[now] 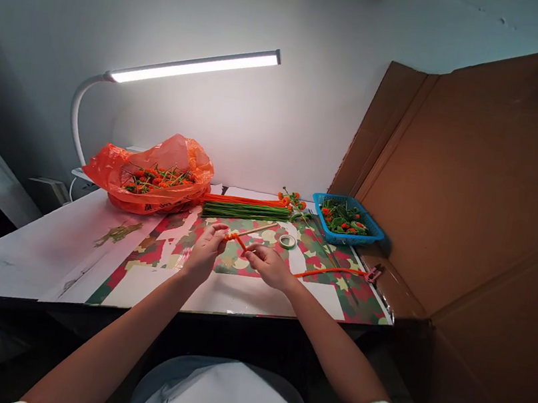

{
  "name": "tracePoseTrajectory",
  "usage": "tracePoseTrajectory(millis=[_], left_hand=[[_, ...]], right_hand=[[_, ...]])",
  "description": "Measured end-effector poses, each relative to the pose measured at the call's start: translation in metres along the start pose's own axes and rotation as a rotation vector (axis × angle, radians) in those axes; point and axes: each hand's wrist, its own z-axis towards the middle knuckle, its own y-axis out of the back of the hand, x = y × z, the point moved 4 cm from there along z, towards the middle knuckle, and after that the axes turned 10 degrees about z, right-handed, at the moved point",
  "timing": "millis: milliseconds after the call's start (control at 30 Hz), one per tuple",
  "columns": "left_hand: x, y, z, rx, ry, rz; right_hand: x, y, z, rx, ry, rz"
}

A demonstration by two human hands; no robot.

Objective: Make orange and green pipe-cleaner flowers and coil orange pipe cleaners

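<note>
Over the middle of the table, a thin pale stick point(261, 228) slants up to the right, with an orange pipe cleaner point(239, 240) coiled round its lower left end. My left hand point(207, 251) is closed in a pinch on that coiled end. Just to the right, my right hand point(267, 263) pinches the orange strand that leads off the coil. A roll of pale green tape point(287, 241) lies beyond my right hand. Bundles of green stems point(246, 211) and orange stems point(243, 201) lie behind both hands.
At the back left is an orange plastic bag point(153, 194) of orange flowers. A blue basket point(375, 236) of leaves and flowers stands back right, beside tall cardboard point(484, 180). A lit lamp point(198, 68) hangs above. Pink clips point(374, 273) sit at the table's right edge.
</note>
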Motion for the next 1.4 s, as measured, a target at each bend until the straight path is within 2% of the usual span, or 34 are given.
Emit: tracePoseTrajectory(millis=[133, 233, 400, 533, 733, 833, 900, 1000, 1167, 1300, 1400], left_hand=[[-0.005, 0.01, -0.008, 0.047, 0.049, -0.136], [-0.012, 0.022, -0.016, 0.082, 0.053, -0.219], [-0.015, 0.032, -0.031, 0.163, 0.073, -0.256], [-0.012, 0.035, -0.037, 0.227, 0.083, -0.193], [-0.019, 0.043, -0.039, 0.354, 0.081, 0.056], [-0.025, 0.044, -0.041, 0.398, 0.055, 0.232], [-0.027, 0.043, -0.041, 0.39, 0.017, 0.343], [-0.025, 0.041, -0.039, 0.317, -0.067, 0.473], [-0.02, 0.035, -0.033, 0.156, -0.214, 0.586], [-0.02, 0.033, -0.033, 0.089, -0.272, 0.615], [-0.02, 0.035, -0.032, 0.088, -0.281, 0.605]], right_hand=[[-0.004, 0.004, -0.01, 0.179, -0.077, 0.006], [-0.005, 0.018, -0.024, 0.215, -0.109, -0.021], [-0.001, 0.043, -0.04, 0.167, -0.1, -0.087], [0.004, 0.051, -0.041, 0.135, -0.104, -0.134], [0.002, 0.058, -0.034, 0.083, -0.064, -0.162], [0.014, 0.069, -0.032, 0.012, -0.019, -0.172], [0.03, 0.074, -0.034, -0.04, 0.008, -0.183], [0.06, 0.07, -0.043, -0.074, 0.051, -0.21], [0.103, 0.041, -0.065, -0.005, 0.206, -0.38], [0.113, 0.022, -0.078, 0.096, 0.238, -0.432], [0.108, 0.019, -0.083, 0.126, 0.238, -0.407]])
